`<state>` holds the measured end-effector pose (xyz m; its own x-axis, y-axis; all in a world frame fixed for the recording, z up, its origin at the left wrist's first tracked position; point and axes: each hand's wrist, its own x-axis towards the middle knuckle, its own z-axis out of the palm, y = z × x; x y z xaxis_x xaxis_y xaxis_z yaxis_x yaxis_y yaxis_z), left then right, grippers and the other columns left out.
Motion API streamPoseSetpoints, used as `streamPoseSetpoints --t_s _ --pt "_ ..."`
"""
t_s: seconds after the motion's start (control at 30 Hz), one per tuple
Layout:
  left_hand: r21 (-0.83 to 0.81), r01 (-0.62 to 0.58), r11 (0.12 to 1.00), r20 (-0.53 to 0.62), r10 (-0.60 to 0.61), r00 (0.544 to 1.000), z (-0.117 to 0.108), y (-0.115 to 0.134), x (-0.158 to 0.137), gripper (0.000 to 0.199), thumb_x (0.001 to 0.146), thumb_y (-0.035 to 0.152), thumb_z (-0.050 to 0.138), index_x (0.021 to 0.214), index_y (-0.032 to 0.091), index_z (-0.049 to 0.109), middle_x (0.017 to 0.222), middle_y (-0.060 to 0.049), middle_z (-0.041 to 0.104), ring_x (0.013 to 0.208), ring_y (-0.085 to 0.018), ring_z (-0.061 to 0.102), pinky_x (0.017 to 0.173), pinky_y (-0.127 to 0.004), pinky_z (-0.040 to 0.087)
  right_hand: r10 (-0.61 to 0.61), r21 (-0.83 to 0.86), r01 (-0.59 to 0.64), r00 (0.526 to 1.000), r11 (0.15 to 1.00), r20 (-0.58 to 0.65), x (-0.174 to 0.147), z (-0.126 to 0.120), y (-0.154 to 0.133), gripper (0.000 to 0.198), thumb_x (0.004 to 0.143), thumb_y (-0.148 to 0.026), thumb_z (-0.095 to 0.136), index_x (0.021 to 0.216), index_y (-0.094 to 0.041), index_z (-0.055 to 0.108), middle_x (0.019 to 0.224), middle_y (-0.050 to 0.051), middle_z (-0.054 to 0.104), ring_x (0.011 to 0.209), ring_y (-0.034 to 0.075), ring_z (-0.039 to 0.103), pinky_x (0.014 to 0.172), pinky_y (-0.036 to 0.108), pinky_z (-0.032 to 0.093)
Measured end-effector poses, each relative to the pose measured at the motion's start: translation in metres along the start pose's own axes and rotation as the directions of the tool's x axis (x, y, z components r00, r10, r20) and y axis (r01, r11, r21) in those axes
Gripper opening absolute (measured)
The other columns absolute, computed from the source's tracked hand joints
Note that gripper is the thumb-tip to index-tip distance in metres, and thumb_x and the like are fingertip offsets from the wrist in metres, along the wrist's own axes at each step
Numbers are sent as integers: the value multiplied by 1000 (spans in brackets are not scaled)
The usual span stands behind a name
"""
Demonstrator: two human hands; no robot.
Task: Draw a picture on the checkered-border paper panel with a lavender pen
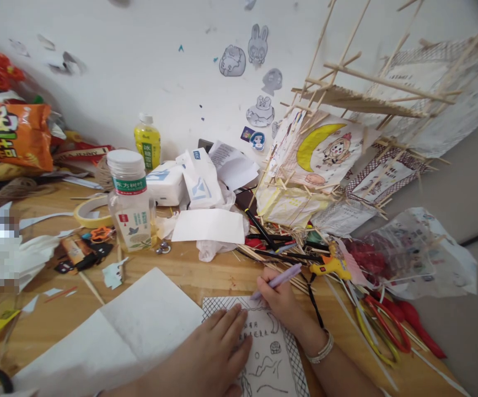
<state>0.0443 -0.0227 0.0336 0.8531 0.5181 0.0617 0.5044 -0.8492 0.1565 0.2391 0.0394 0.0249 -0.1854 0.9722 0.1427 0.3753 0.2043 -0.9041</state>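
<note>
Right hand's (278,300) pinching a lavender pen (283,279) at a crosshatch-bordered drawing's (266,353) far edge, left hand's (211,350) kinda flat on it.

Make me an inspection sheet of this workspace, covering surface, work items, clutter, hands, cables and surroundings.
Surface: wooden table, littered with paper scraps.
Work items: sheet with crosshatched border, bearing handwriting and line drawings; purple pen; creased white paper beside the sheet.
Clutter: clear bottle with white cap, tape roll, tissue packs, yellow glue gun.
Hands: left hand lies on the sheet; right hand holds the pen near the sheet's top edge.
Cables: black cord near the glue gun; connections not traceable.
Surroundings: white wall with cartoon stickers; wooden-stick frame carrying drawings.
</note>
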Motion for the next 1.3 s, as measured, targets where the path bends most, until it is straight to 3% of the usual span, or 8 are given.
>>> streamPoseSetpoints --t_s 0.47,0.87,1.13,1.3 --pt "-28 1 1000 9 -1 1000 1 -2 1 49 86 31 60 131 11 54 142 -21 42 131 -35 41 104 -48 35 -16 19 15 996 1000 83 0 0 3 30 86 -33 53 59 -21 46 52 -6 45 47 11 39 48 23 33" --pt "61 -16 998 56 13 998 -4 0 2 55 81 31 68 131 13 54 140 -21 45 129 -36 43 101 -47 39 1 6 -2 997 1000 79 -1 -1 3 26 84 -27 49 60 -22 44 52 -6 42 49 12 39 48 23 32" --pt "5 -17 1000 26 17 1000 -3 0 1 49 86 29 62 130 10 55 140 -22 45 129 -37 43 102 -49 38 19 2 -19 998 1000 59 -1 -1 3 25 84 -28 47 60 -22 40 53 -6 39 50 12 39 48 24 31" --pt "48 -23 999 73 19 997 -3 1 3 55 81 27 67 131 9 54 140 -24 43 129 -38 42 101 -49 39 60 1 -60 996 998 61 -2 -1 2 24 82 -26 45 60 -23 38 54 -7 37 50 12 37 48 23 30"
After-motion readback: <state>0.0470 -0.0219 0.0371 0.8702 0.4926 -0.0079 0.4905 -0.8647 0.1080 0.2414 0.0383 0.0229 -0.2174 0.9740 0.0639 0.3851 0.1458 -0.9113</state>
